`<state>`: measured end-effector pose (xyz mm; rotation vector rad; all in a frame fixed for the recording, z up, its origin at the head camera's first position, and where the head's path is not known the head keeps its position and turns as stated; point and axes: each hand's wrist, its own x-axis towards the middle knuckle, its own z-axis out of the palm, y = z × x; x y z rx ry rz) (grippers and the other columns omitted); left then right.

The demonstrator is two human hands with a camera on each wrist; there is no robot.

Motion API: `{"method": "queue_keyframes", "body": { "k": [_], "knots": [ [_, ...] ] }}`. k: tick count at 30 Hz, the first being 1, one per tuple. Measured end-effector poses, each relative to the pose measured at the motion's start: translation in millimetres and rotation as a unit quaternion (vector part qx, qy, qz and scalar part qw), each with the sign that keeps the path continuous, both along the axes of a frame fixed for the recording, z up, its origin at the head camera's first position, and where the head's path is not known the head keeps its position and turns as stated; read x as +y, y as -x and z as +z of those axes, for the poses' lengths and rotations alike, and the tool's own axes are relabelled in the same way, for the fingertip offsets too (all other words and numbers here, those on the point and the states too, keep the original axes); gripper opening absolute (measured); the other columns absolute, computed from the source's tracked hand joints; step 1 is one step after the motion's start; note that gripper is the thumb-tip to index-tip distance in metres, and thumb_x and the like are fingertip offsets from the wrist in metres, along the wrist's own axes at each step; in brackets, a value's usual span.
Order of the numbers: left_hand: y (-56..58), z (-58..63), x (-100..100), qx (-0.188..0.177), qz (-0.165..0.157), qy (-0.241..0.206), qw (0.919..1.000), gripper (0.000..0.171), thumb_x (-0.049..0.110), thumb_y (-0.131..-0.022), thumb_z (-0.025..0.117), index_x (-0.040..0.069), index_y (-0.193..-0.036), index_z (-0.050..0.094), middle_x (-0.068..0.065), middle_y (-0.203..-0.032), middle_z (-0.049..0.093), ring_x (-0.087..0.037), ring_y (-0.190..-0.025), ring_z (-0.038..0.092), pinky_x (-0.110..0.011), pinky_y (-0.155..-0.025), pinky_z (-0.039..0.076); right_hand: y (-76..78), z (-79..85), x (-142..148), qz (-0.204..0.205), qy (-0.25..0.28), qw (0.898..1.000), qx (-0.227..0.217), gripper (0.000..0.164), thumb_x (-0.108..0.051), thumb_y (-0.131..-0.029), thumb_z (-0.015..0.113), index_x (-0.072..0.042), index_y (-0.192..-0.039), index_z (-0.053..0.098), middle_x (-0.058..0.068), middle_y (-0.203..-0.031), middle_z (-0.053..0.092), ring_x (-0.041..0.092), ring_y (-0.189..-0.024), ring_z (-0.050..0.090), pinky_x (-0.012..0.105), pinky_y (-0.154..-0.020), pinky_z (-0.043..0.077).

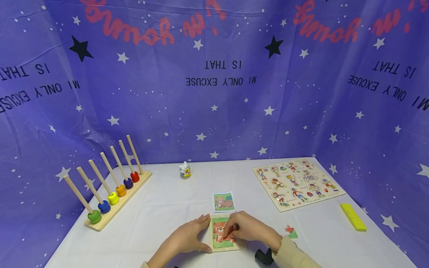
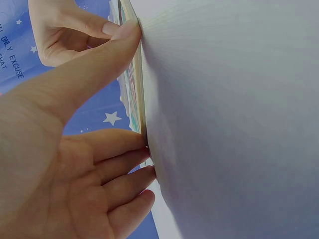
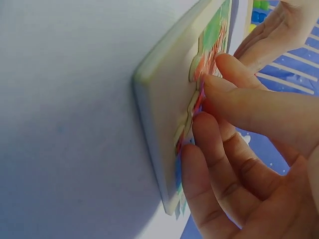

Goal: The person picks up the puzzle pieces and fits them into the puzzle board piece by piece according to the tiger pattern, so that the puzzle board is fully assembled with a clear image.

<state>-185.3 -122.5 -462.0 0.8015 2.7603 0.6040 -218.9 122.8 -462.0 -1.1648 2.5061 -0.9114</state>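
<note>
A small wooden jigsaw board (image 1: pixel 219 250) with a tiger picture lies on the white table. My left hand (image 1: pixel 190 235) rests along its left side, thumb at the near corner and fingers at the far one; in the left wrist view their tips touch the board's edge (image 2: pixel 141 92). Over the right half of the picture, my right hand (image 1: pixel 249 227) pinches a puzzle piece (image 3: pixel 200 99) between thumb and forefinger, down at the board's surface. Its fingers hide part of the picture. Bare wood (image 3: pixel 162 104) shows on the board's near right part in the right wrist view.
A loose puzzle piece (image 1: pixel 291 232) lies right of my right hand. Beyond the board is a picture card (image 1: pixel 223 202). A peg rack with coloured beads (image 1: pixel 117 203), a small figurine (image 1: pixel 185 170), a larger puzzle board (image 1: pixel 296 182) and a yellow box (image 1: pixel 353 217) stand around.
</note>
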Motion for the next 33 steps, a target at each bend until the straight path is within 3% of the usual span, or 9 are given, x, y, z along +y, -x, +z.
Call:
{"method": "queue_keyframes", "body": {
  "k": [9, 18, 33],
  "knots": [
    [-1.6, 1.5, 0.4, -0.008, 0.001, -0.003, 1.0, 0.098, 0.054, -0.067, 0.078, 0.001, -0.142, 0.045, -0.012, -0.149, 0.041, -0.033, -0.135, 0.04, -0.053, -0.105, 0.037, -1.1, -7.2, 8.8, 0.013, 0.028, 0.999, 0.013, 0.017, -0.004, -0.082, 0.076, -0.017, -0.092, 0.076, -0.015, -0.083, 0.064, -0.004, -0.071, 0.054, 0.016, -0.063, 0.05],
    [-0.8, 3.1, 0.9, -0.011, 0.001, -0.001, 0.9999, 0.097, 0.054, -0.068, 0.078, 0.001, -0.143, 0.044, -0.012, -0.15, 0.04, -0.033, -0.135, 0.039, -0.053, -0.106, 0.035, -5.1, -0.5, 34.3, -0.028, 0.064, 0.998, -0.008, 0.021, -0.003, -0.081, 0.076, -0.015, -0.099, 0.074, -0.008, -0.09, 0.067, 0.006, -0.078, 0.06, 0.021, -0.067, 0.053],
    [-0.8, 0.7, -1.1, -0.002, -0.002, -0.003, 1.0, 0.098, 0.055, -0.068, 0.077, 0.001, -0.143, 0.044, -0.013, -0.15, 0.04, -0.034, -0.135, 0.039, -0.055, -0.105, 0.036, -11.2, 4.2, 87.9, -0.069, 0.042, 0.995, 0.051, 0.028, -0.003, -0.078, 0.079, -0.011, -0.104, 0.072, -0.004, -0.091, 0.067, 0.009, -0.08, 0.061, 0.026, -0.065, 0.053]
  ]
}}
